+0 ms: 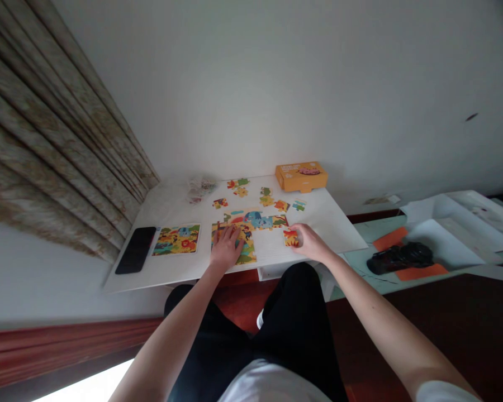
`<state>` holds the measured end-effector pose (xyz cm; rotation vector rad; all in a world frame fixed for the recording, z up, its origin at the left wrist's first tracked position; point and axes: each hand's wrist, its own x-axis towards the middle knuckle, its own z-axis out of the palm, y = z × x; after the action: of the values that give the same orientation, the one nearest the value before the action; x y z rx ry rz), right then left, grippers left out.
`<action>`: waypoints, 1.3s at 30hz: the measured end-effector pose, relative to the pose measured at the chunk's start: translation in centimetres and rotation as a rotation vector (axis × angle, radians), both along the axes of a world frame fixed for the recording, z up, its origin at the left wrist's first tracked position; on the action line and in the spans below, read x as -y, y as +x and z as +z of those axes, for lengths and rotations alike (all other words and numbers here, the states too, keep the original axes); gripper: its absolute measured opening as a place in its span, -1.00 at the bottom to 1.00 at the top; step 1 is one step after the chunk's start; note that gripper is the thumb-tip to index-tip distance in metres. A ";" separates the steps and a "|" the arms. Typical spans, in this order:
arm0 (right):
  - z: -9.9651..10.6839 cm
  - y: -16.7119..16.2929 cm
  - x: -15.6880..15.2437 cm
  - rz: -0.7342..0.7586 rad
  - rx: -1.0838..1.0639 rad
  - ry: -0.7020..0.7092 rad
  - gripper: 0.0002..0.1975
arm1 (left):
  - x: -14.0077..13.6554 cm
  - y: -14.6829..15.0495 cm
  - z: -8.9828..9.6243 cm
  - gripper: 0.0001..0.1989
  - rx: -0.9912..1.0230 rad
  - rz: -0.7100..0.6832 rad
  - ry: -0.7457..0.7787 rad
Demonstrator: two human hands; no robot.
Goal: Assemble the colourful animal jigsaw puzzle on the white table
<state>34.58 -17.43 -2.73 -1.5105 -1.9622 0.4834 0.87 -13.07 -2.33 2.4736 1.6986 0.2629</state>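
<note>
On the white table (272, 248), a partly joined jigsaw puzzle (248, 252) with bright animal pictures lies in front of me. My left hand (225, 251) rests flat on its left part, fingers spread, covering some of the picture. At the puzzle's right side, my right hand (310, 243) grips a red and yellow puzzle piece (290, 239) by its right edge, just below the joined top row. Several loose pieces are scattered beyond the puzzle, among them an orange piece (281, 206) and a blue-green piece (299, 205). A picture card (176, 240) of the animal scene lies to the left.
A black phone (134, 250) lies at the table's left edge. At the back are a crumpled clear plastic bag (201, 188) and a yellow box (302, 176). On the right, a lower glass surface holds a black object (400, 257) and open white boxes (456, 241).
</note>
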 end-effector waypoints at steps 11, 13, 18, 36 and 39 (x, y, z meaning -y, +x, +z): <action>1.0 -1.5 -1.1 0.083 0.064 -0.016 -0.55 | 0.1 0.0 0.2 -0.52 0.034 0.002 -0.009; 1.0 -1.8 -1.3 0.114 0.069 -0.007 -0.57 | 0.1 0.1 0.2 -0.52 0.036 0.003 -0.006; 0.7 -2.6 -1.7 0.181 0.070 0.025 -0.60 | 0.1 0.0 0.1 -0.52 0.037 -0.002 0.004; -1.2 0.7 -2.8 -0.043 -0.068 0.038 -0.70 | 0.1 -0.1 0.2 -0.57 0.030 -0.003 0.011; -2.7 2.7 -4.2 -0.322 -0.207 0.083 -0.63 | -1.4 -0.6 0.7 -0.63 0.064 0.000 -0.025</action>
<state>37.29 -13.27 -5.38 -1.6154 -1.5277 0.3957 0.30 -11.67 -1.59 2.4201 1.6667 0.3148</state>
